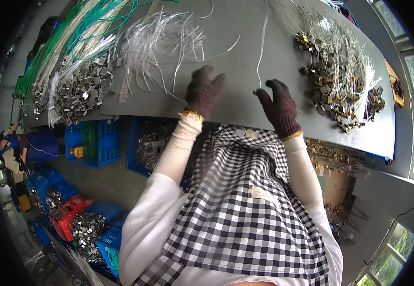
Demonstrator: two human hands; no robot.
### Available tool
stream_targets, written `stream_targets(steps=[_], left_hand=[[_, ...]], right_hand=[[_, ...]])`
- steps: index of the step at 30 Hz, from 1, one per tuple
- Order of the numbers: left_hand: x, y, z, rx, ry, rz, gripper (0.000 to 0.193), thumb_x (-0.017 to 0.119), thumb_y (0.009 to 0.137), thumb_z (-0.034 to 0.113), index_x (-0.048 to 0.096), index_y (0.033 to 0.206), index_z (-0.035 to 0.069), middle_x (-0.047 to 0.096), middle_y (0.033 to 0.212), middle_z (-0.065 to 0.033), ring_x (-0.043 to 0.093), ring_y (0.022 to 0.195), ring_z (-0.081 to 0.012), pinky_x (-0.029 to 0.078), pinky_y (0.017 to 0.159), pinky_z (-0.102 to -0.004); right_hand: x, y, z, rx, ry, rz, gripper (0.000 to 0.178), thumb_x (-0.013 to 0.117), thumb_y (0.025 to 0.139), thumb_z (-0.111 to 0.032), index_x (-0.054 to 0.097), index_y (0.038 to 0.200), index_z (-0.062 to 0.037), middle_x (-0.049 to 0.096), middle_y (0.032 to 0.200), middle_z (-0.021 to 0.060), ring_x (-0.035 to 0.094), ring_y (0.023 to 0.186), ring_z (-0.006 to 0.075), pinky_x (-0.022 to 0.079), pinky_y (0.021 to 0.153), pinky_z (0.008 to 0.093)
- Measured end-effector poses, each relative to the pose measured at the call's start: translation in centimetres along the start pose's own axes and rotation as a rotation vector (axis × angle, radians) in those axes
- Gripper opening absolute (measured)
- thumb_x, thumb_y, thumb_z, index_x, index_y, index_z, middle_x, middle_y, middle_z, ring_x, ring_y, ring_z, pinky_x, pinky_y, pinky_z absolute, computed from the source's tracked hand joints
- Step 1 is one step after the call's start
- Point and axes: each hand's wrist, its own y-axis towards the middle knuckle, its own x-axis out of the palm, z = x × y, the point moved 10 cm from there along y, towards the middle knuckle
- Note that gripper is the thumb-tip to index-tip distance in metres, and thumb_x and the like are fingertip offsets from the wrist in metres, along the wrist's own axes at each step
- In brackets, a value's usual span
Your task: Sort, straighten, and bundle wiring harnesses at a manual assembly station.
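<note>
My left hand [204,93], in a dark red knitted glove with a yellow cuff, is over the grey tabletop [235,62], slightly blurred. Its thumb and fingers are apart with nothing visible between them. Left of it lies a loose tangle of clear plastic strands [157,40], one reaching toward that wrist. My right hand [279,107], gloved alike, has thumb and forefinger spread. A thin whitish wire [262,47] runs down the table from the far edge, and its near end meets the right thumb tip, where a small dark bit shows; I see no grip on it.
Wires with metal blocks are heaped at right [338,86] and left [85,90], near green strands [80,28]. A ruler-like strip [123,90] lies at left. Blue crates [106,143] and a red crate [66,217] stand below. Another person [11,148] is at far left.
</note>
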Motion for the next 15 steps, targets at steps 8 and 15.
stream_targets(steps=[8, 15], left_hand=[[2.1, 9.8, -11.3, -0.269, 0.438, -0.102, 0.033, 0.065, 0.083, 0.037, 0.067, 0.098, 0.008, 0.069, 0.094, -0.02, 0.068, 0.084, -0.0357, 0.055, 0.071, -0.0477], [3.7, 8.6, -12.4, -0.446, -0.275, -0.217, 0.018, 0.066, 0.084, 0.021, 0.068, 0.093, 0.005, 0.064, 0.075, -0.0027, 0.057, 0.057, -0.0137, 0.048, 0.057, -0.0297]], right_hand=[[4.5, -5.1, 2.0, 0.161, 0.359, -0.287, 0.024, 0.063, 0.092, -0.023, 0.068, 0.109, -0.007, 0.068, 0.111, 0.0162, 0.065, 0.101, 0.036, 0.053, 0.087, 0.0419], [3.7, -4.3, 1.1, 0.128, 0.319, -0.33, 0.022, 0.061, 0.094, -0.021, 0.068, 0.111, -0.0084, 0.068, 0.108, 0.0151, 0.065, 0.1, 0.0367, 0.053, 0.085, 0.0429]])
